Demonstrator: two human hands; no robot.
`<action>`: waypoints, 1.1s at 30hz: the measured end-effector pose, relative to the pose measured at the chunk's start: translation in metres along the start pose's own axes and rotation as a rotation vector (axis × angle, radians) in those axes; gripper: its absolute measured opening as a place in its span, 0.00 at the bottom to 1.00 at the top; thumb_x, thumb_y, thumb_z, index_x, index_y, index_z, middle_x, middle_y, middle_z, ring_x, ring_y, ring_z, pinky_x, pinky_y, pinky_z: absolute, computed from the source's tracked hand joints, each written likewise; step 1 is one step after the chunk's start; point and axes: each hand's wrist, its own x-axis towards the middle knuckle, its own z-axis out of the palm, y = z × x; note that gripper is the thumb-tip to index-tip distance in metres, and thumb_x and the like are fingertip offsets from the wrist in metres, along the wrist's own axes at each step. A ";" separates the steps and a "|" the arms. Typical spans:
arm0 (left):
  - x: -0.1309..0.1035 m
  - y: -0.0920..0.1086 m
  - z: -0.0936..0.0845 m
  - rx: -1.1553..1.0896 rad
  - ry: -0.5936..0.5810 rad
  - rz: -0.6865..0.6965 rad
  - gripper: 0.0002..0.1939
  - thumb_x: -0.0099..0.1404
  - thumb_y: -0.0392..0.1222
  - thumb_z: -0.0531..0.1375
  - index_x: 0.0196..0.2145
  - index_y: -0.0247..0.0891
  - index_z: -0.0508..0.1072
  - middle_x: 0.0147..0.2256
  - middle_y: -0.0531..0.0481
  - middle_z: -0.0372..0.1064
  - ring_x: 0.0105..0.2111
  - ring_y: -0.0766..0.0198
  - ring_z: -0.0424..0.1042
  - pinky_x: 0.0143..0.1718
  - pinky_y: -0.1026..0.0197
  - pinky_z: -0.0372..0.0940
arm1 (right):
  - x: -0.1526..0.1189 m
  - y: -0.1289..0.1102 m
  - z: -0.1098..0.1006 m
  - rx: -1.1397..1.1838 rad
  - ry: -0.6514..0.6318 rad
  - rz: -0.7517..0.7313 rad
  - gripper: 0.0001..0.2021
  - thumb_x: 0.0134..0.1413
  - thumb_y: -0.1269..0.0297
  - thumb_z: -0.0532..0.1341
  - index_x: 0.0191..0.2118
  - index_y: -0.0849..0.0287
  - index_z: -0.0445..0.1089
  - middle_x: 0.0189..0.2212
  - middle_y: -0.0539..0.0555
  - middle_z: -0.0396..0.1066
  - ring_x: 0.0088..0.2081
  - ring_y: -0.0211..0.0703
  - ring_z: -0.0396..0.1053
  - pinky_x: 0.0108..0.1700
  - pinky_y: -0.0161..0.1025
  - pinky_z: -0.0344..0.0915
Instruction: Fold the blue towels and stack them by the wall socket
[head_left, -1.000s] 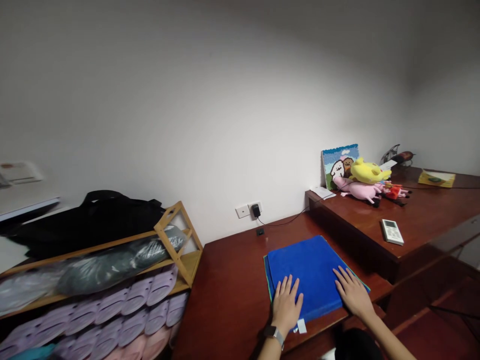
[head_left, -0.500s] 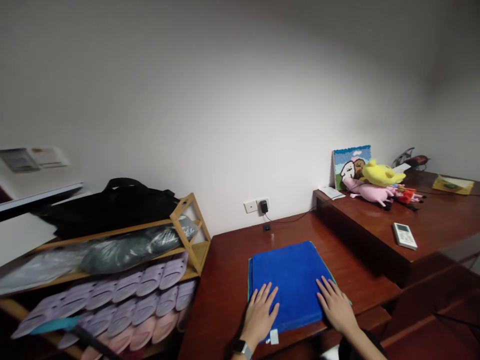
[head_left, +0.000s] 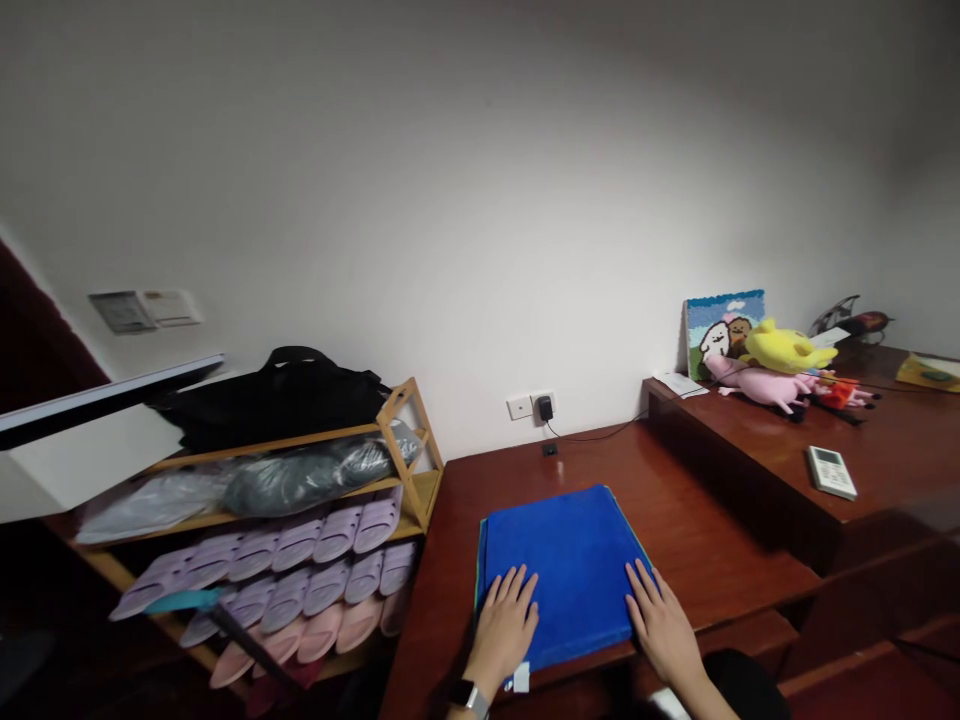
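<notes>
The left hand (head_left: 507, 618) and right hand (head_left: 663, 622), two in all, are resting open, palms down, on opposite sides of one blue cloth (head_left: 564, 560), neither lying clearly nearer. It is extending forward between them on the table (head_left: 442, 600), its long axis unclear. One remote (head_left: 831, 472) is lying farther right.

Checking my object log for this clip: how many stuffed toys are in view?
3 that I can make out: a yellow one on top, a pink one beneath it, and one in red at right. More may be hidden.
</notes>
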 end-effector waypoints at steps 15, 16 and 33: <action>0.048 0.128 0.030 -0.182 -0.002 0.060 0.30 0.79 0.59 0.40 0.73 0.54 0.54 0.73 0.53 0.50 0.73 0.57 0.49 0.73 0.44 0.47 | 0.021 0.007 -0.028 0.041 -0.216 0.075 0.30 0.71 0.55 0.42 0.66 0.63 0.69 0.66 0.60 0.67 0.67 0.53 0.64 0.69 0.52 0.61; 0.039 0.116 0.029 -0.164 0.003 0.029 0.30 0.78 0.60 0.41 0.73 0.54 0.53 0.74 0.53 0.50 0.73 0.56 0.49 0.73 0.44 0.47 | 0.027 0.005 -0.033 0.030 -0.208 0.082 0.30 0.70 0.55 0.42 0.64 0.62 0.71 0.64 0.60 0.69 0.66 0.53 0.66 0.69 0.52 0.61; -0.068 0.004 0.065 0.076 0.191 -0.481 0.33 0.76 0.53 0.45 0.70 0.33 0.61 0.70 0.40 0.57 0.70 0.50 0.57 0.70 0.45 0.57 | 0.031 0.000 -0.005 0.109 -0.252 0.075 0.36 0.71 0.49 0.41 0.73 0.69 0.55 0.73 0.59 0.52 0.74 0.52 0.47 0.75 0.53 0.47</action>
